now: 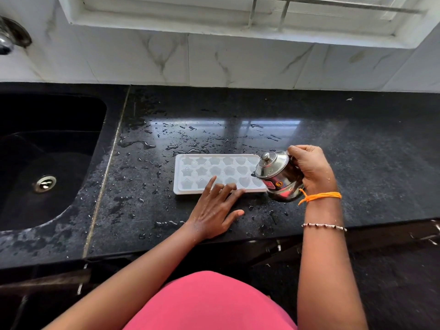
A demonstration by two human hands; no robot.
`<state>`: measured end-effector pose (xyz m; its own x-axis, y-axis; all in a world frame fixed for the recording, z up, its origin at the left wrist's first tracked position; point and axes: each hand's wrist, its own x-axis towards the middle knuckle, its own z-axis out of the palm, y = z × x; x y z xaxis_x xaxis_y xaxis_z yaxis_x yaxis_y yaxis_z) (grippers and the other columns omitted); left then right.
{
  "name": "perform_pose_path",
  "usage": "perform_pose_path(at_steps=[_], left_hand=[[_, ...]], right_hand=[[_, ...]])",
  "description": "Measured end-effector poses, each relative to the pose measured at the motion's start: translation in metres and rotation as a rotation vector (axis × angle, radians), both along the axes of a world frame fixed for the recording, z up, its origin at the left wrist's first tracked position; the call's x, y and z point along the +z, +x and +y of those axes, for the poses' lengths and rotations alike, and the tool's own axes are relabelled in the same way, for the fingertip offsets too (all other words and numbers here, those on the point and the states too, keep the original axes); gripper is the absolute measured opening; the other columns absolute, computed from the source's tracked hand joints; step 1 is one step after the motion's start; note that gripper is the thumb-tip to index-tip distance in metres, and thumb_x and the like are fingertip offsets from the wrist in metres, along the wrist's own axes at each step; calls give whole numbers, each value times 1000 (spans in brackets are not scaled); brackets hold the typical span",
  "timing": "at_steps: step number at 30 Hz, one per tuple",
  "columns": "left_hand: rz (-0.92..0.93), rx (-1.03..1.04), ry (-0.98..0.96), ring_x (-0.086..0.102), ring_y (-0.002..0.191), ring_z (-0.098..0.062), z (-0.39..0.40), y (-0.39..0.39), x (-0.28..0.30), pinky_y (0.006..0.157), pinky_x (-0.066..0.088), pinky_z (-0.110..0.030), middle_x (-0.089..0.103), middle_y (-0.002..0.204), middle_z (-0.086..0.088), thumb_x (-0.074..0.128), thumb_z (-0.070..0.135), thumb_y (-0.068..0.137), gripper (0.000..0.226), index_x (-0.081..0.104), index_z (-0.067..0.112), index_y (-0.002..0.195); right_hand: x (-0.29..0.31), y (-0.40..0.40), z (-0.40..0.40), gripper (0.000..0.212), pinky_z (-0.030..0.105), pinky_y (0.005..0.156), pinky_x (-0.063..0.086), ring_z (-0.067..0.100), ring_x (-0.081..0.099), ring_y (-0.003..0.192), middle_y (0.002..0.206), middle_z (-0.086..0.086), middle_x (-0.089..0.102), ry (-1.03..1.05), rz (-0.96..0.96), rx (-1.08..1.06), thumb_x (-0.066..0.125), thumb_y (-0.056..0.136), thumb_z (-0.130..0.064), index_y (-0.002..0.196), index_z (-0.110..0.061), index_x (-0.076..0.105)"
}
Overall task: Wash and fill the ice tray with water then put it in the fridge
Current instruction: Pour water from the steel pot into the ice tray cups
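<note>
The head view looks down on a wet black counter. A white ice tray lies flat on it near the middle of the frame, its long side running left to right, with star and heart shaped cups in three rows.

The left hand rests below the tray with fingers straight and spread; the fingertips lie on the tray's near edge, and the thumb rests on the counter.

The right hand, right of centre, has its fingers curled around a small steel pot with a knobbed lid. The pot is tilted to the left, and its spout hangs over the right end of the tray. An orange thread and a beaded bracelet circle the right wrist.

A dark sink with a metal drain fills the left side of the frame. A tap shows at the upper left against the marbled white wall. A pink garment shows at the bottom centre.
</note>
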<state>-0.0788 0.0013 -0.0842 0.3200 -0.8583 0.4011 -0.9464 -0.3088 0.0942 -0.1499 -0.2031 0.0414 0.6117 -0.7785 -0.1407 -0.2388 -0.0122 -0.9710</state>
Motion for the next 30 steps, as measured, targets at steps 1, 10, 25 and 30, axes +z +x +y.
perform_pose_path(at_steps=[1, 10, 25, 30], left_hand=[[-1, 2, 4, 51, 104, -24, 0, 0, 0, 112, 17, -47, 56, 119, -2, 38, 51, 90, 52, 52, 19, 129], [-25, 0, -16, 52, 98, -27, 0, 0, -1, 106, 26, -43, 56, 119, -4, 38, 49, 91, 52, 52, 17, 129], [-37, 5, -36, 40, 94, -24, 0, -1, 3, 90, 32, -36, 51, 116, -3, 40, 48, 90, 52, 53, 14, 127], [-35, 8, -32, 40, 94, -24, 0, -1, 3, 90, 32, -36, 48, 116, -2, 40, 48, 90, 52, 54, 15, 127]], right_hand=[[0, 0, 0, 36, 20, 44, 28, 5, 32, 39, 39, -7, 34, 0, 2, 0, 54, 80, -5, 47, -17, 43], [3, -1, 4, 37, 16, 38, 26, 3, 31, 36, 37, -9, 34, 1, -13, -4, 52, 80, -2, 48, -16, 41], [5, -2, 5, 38, 13, 36, 25, 3, 28, 33, 33, -12, 31, 13, -21, 8, 51, 80, -1, 48, -15, 37], [5, -2, 5, 37, 13, 36, 26, 3, 29, 33, 34, -12, 32, 20, -23, 11, 52, 81, -1, 49, -15, 39]])
